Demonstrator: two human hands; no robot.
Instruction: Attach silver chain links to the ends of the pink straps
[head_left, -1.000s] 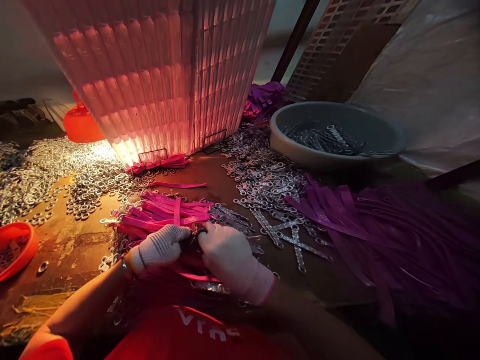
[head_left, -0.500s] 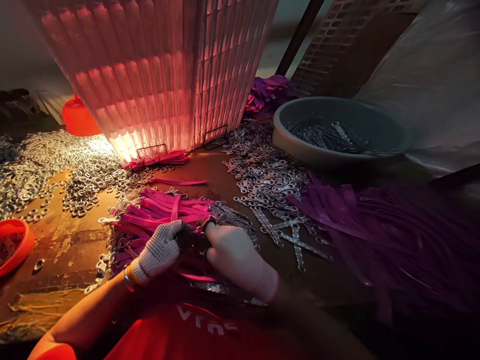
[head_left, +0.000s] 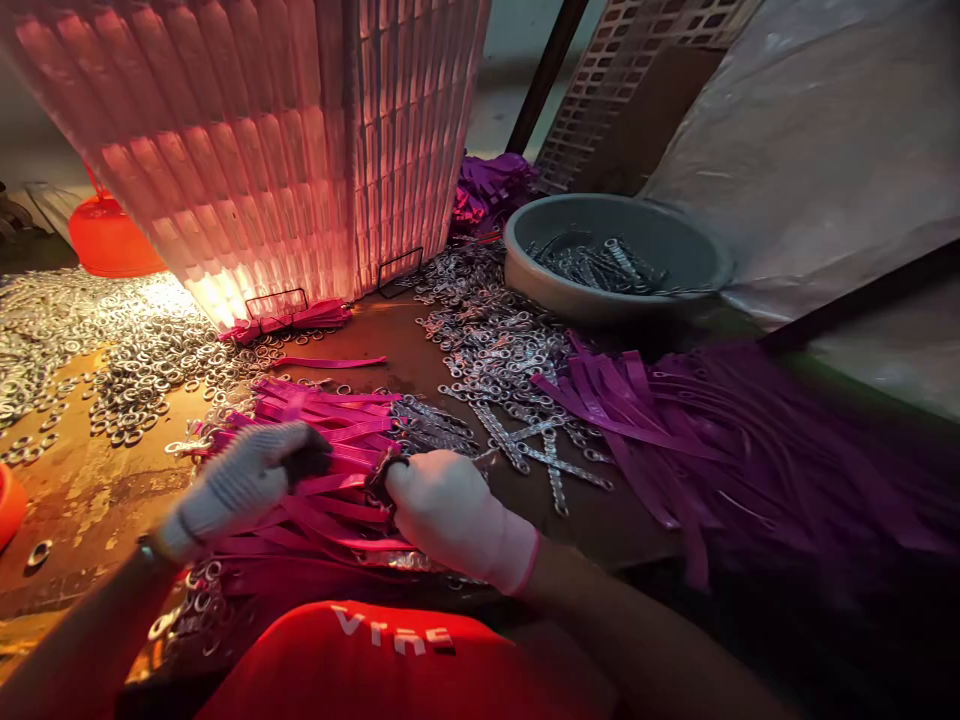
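My left hand (head_left: 244, 478), in a pale knit glove with dark fingertips, is blurred over the left part of a pile of magenta straps (head_left: 330, 425). Whether its fingers hold anything is smeared by the motion. To the right of it, my right hand (head_left: 454, 512), also gloved, is closed with thumb and fingers pinched together above the strap pile. What sits in that pinch is too dark to make out. Metal end pieces (head_left: 435, 428) lie along the pile's right edge, and several metal rings (head_left: 210, 590) hang at its lower left.
Loose metal rings (head_left: 139, 385) are heaped at left, near an orange lamp shade (head_left: 112, 238). Tall ribbed clear panels (head_left: 285, 150) stand behind. Perforated metal strips (head_left: 499, 435) lie right of centre, before a grey basin (head_left: 615, 305). Purple straps (head_left: 660, 430) spread at right.
My hands, close together before, are now apart: the left has moved left, away from the right, which stays pinched. The whole view has shifted so the surroundings appear further left.
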